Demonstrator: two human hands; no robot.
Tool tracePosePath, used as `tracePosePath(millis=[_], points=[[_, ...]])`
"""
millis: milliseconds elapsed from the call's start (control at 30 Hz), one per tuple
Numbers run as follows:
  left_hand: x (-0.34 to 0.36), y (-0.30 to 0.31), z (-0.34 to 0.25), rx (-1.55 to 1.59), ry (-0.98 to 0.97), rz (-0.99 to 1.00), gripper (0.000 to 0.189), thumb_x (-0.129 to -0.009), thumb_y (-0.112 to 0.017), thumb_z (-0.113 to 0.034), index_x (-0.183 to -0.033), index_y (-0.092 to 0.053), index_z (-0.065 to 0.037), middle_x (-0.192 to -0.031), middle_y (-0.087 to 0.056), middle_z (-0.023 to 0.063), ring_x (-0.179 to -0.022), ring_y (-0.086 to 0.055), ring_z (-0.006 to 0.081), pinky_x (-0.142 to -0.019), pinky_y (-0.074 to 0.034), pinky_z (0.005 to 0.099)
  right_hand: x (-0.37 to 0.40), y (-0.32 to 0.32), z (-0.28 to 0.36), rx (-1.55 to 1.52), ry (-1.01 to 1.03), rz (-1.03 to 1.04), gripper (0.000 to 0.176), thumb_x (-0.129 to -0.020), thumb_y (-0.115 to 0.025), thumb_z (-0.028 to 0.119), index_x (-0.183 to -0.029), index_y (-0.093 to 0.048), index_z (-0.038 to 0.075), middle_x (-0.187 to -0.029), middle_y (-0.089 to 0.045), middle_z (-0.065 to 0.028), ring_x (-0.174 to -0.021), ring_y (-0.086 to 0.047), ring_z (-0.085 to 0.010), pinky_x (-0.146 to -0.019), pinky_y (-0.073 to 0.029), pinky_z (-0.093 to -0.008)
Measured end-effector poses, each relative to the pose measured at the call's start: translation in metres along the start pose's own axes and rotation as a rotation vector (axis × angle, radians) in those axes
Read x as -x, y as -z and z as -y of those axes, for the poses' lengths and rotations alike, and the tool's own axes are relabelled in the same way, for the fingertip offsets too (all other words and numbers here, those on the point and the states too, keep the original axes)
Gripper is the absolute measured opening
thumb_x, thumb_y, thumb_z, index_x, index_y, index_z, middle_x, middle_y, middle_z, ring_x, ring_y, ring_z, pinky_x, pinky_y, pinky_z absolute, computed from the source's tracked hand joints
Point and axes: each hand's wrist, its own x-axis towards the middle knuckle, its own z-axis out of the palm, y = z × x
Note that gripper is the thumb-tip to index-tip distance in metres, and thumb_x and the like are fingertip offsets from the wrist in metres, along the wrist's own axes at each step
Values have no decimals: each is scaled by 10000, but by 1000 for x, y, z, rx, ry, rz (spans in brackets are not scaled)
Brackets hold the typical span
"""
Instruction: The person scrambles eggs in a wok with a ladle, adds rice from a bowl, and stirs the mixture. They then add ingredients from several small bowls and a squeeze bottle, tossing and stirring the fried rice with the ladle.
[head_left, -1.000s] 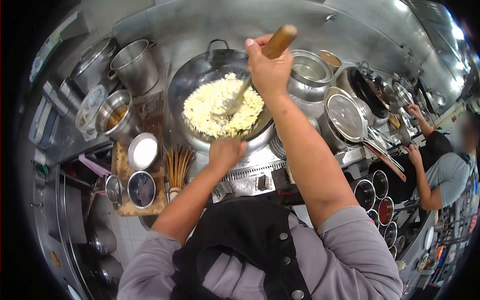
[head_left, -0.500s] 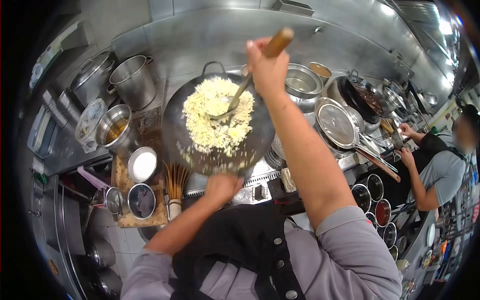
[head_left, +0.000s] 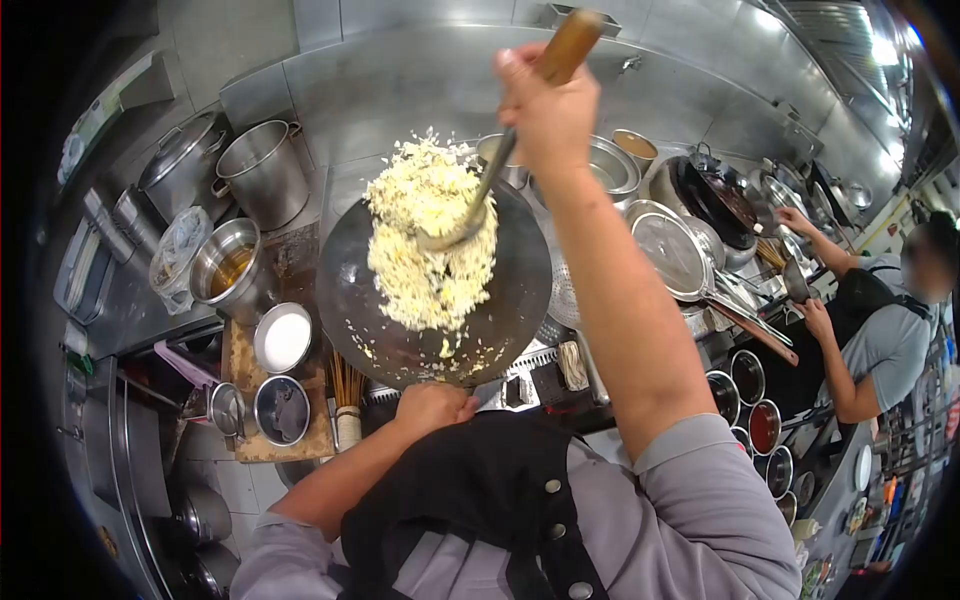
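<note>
Head view: left hand is closed in a fist on the near rim of the wok, which is tilted with its far edge up, and the fried rice is heaped on the far side, some grains loose above the rim. Right hand is raised high, fingers wrapped tight round the wooden handle of the ladle, whose bowl is sunk in the rice. Left of the wok stand a pot of oil and a bowl of white powder; at far right a co-worker is at another station.
</note>
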Motion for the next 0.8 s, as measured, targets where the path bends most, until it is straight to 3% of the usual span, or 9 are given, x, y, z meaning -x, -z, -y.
tracePosePath(millis=[133, 233, 367, 433, 533, 567, 667, 733, 800], points=[[-58, 36, 21, -42, 22, -169, 442, -961, -586, -440, -689, -678, -103, -698, -673, 136, -671, -667, 370, -601, -505, 517, 30, -13, 31, 95, 34, 33, 226, -872, -815, 143, -962, -643, 27, -721, -622, -4, -560, -554, -79, -514, -447, -255], [-85, -5, 44, -29, 31, -356, 405, -940, -623, -432, -703, -692, -111, -702, -679, 135, -653, -666, 365, -593, -506, 513, 60, -7, -75, 152, 65, 93, 225, -903, -797, 100, -982, -604, 14, -691, -601, -7, -493, -509, -89, -463, -413, -246], [-18, -18, 6, -60, 93, -160, 410, -949, -620, -437, -710, -699, -113, -711, -686, 135, -651, -670, 362, -596, -513, 517, 28, 6, -67, 314, 175, -14, 214, -913, -789, 111, -980, -609, 17, -696, -607, -7, -506, -518, -83, -467, -420, -245], [6, -4, 3, 78, -45, -69, 431, -963, -602, -446, -709, -698, -112, -713, -686, 143, -656, -675, 361, -604, -522, 522, 7, -1, -3, 43, -52, 39, 248, -863, -822, 162, -969, -651, 17, -756, -651, -18, -676, -617, -111, -647, -515, -288], [-45, 23, 22, -13, -8, -211, 422, -936, -643, -409, -647, -655, -102, -635, -639, 135, -596, -641, 372, -561, -498, 517, 23, -12, 31, 86, -22, 56, 228, -870, -812, 148, -964, -648, 20, -768, -660, -15, -704, -621, -104, -673, -517, -291], [-68, 36, 27, -8, 28, -131, 419, -958, -619, -406, -680, -665, -96, -635, -631, 146, -599, -629, 389, -570, -488, 523, 36, -14, 18, 84, -24, 57, 228, -870, -812, 148, -964, -648, 20, -768, -660, -15, -704, -621, -104, -673, -517, -291], [-83, 0, 41, 18, -12, -382, 436, -982, -586, -404, -693, -666, -88, -643, -636, 164, -621, -637, 404, -591, -500, 523, 67, -13, -54, 169, -4, 100, 197, -882, -801, 133, -958, -649, 33, -746, -650, -4, -652, -586, -70, -607, -483, -266], [-56, -18, 23, -76, 100, -131, 427, -966, -610, -405, -695, -663, -79, -668, -649, 182, -641, -653, 406, -605, -520, 515, 59, -1, -79, 253, 204, 98, 189, -885, -800, 146, -959, -656, 49, -745, -648, -2, -661, -580, -67, -617, -482, -263], [-8, -24, 12, 3, -1, -110, 397, -946, -637, -402, -714, -669, -81, -679, -660, 182, -648, -664, 407, -610, -536, 513, 29, 6, -45, 183, 93, 107, 194, -888, -800, 154, -965, -656, 50, -752, -650, -4, -687, -590, -76, -643, -492, -272]])
